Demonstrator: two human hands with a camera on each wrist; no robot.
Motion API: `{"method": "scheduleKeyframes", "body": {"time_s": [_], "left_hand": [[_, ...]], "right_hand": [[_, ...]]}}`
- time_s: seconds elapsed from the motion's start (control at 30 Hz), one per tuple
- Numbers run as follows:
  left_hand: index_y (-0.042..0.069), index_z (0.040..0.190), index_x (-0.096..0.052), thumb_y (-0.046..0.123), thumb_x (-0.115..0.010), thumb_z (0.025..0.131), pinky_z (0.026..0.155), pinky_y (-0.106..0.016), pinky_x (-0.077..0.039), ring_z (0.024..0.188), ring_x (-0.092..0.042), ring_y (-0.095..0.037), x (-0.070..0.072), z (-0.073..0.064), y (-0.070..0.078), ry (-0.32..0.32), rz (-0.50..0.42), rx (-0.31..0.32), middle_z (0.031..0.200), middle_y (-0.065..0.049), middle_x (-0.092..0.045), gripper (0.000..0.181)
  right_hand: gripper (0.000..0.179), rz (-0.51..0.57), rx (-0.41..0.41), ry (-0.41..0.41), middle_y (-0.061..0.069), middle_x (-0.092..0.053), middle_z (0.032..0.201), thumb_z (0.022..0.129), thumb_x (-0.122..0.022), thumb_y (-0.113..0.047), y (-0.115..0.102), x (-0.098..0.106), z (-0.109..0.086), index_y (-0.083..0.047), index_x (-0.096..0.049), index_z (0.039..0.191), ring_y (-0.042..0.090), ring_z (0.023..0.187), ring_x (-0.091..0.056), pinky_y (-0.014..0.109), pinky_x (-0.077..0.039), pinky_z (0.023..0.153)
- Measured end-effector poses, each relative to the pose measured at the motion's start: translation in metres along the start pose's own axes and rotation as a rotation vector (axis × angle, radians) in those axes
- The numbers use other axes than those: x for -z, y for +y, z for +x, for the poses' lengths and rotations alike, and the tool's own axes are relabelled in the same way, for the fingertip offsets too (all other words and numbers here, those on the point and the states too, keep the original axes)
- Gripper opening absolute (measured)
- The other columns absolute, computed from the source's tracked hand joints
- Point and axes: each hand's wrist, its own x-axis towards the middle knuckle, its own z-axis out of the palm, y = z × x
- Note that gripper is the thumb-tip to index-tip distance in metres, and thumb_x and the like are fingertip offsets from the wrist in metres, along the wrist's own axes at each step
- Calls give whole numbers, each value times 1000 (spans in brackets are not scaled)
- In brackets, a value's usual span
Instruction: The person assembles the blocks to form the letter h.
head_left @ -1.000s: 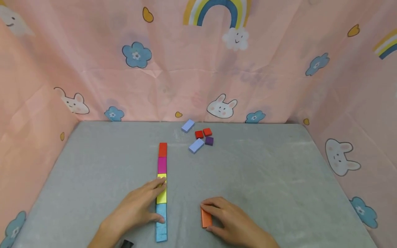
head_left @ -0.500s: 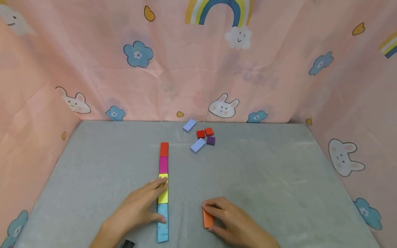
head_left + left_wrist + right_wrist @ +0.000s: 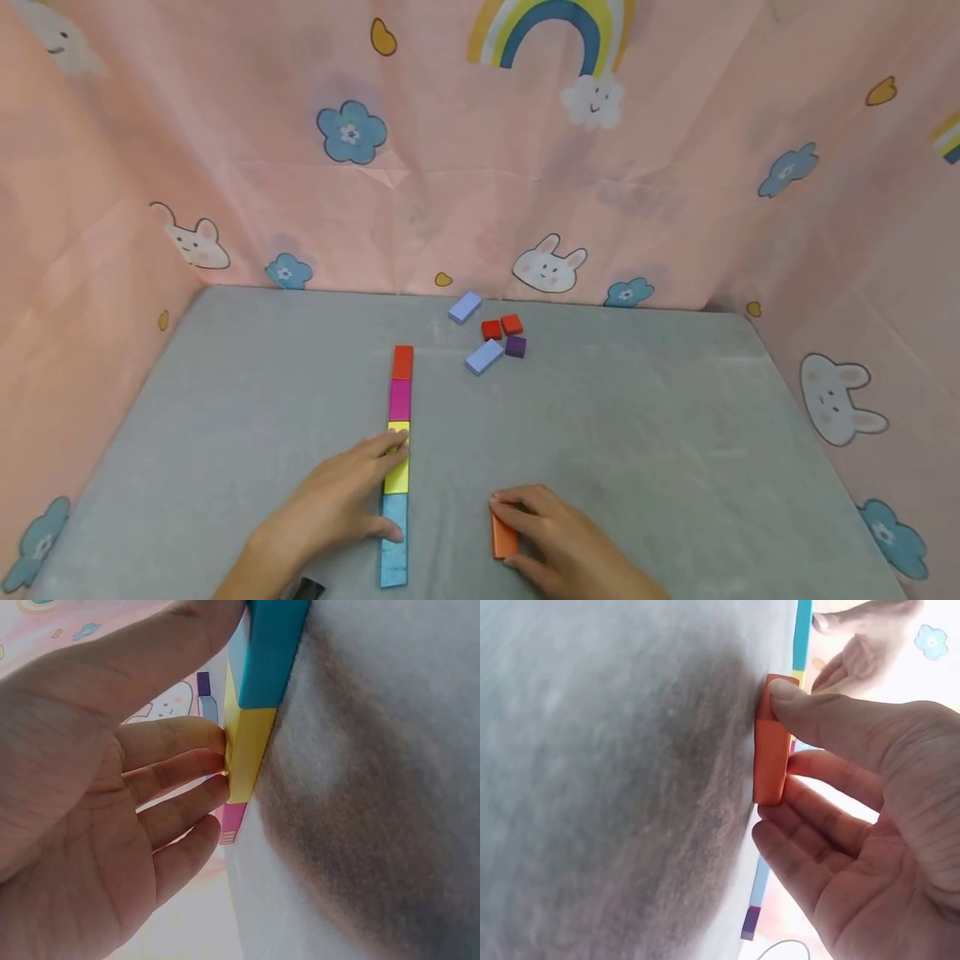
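Observation:
A straight row of wooden blocks runs away from me on the grey table: a blue block (image 3: 393, 564), a yellow block (image 3: 397, 480), a magenta block (image 3: 401, 400) and a red block (image 3: 402, 362), end to end. My left hand (image 3: 330, 504) rests over the row. Its fingertips touch the yellow block (image 3: 252, 746) and its thumb lies on the blue one, fingers fairly straight. To the right of the row, my right hand (image 3: 558, 531) pinches an orange block (image 3: 771, 761) at its two ends, thumb near, fingertips far. That block sits on the table.
At the back of the table (image 3: 637, 400) lie two pale blue blocks (image 3: 484, 357), two small red blocks (image 3: 512, 324) and a small purple block (image 3: 516, 347). A pink printed curtain (image 3: 450, 208) encloses the back and sides. A black object (image 3: 308, 589) shows beside the left wrist.
The head view has shifted and tilted slightly. Both hands keep the same hold and contact, and the blocks stay where they lay.

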Motion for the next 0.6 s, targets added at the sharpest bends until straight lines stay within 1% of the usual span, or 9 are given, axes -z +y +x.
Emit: {"method": "scheduleKeyframes", "body": {"time_s": [0.2,0.3,0.43,0.6], "left_hand": [[1,152,-56,37,-99,70,114,-56,-52,152,-48,-36,-1,2,1,5,5,-12,165,-8,-48,99],[1,151,-56,37,-100,69,115,-57,-51,151,-49,-36,-1,2,2,6,2,-7,165,-8,-48,99],[1,151,-56,37,-100,69,116,-57,-50,151,-49,-37,-1,1,2,-5,-3,5,166,-9,-48,100],[1,151,-56,37,-100,68,117,-58,-49,153,-47,-37,-2,2,2,-25,-15,30,167,-8,-47,101]], "right_hand": [[58,-2,0,3,-5,-60,147,95,-81,-26,0,0,-1,-14,-62,149,14,130,-60,30,-60,104],[58,10,-8,4,-7,-59,147,96,-80,-26,0,1,-1,-14,-61,150,13,131,-59,29,-60,104],[58,20,-4,14,-7,-59,147,96,-80,-25,-1,-1,-2,-15,-61,150,13,131,-59,28,-60,104],[58,11,-1,27,-8,-59,147,97,-78,-28,-1,-2,-4,-15,-60,151,13,130,-59,28,-60,103]]}}
